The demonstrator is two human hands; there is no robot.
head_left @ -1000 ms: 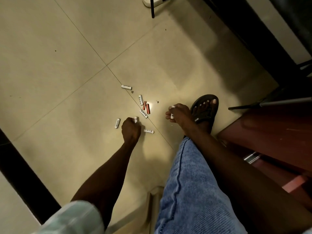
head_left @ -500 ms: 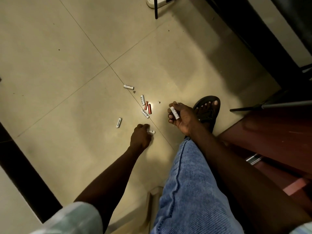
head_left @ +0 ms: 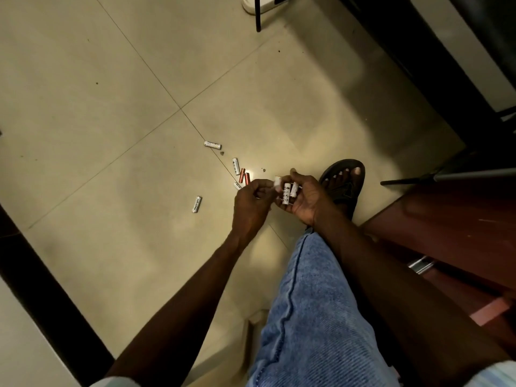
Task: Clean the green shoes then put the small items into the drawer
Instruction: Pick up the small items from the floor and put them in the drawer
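Small white batteries lie scattered on the tiled floor: one (head_left: 212, 144) farthest away, one (head_left: 236, 166) beside two orange batteries (head_left: 245, 176), one (head_left: 196, 204) off to the left, and one (head_left: 237, 186) half hidden behind my left hand. My left hand (head_left: 251, 203) pinches a white battery (head_left: 277, 183) and brings it against my right hand (head_left: 305, 198), which cups two white batteries (head_left: 289, 192) in its curled fingers. Both hands hover just above the floor. No green shoes or drawer are in view.
My sandalled foot (head_left: 344, 178) stands right behind my right hand, with my denim-clad knee (head_left: 315, 303) below. A dark red wooden surface (head_left: 452, 219) lies at the right, with a metal rod (head_left: 446, 177) over it. A thin black leg (head_left: 257, 15) and white base (head_left: 252, 4) stand far off.
My left hand picked a white battery off the floor and rose to meet my right hand. My right hand lifted slightly and now holds more than one battery.
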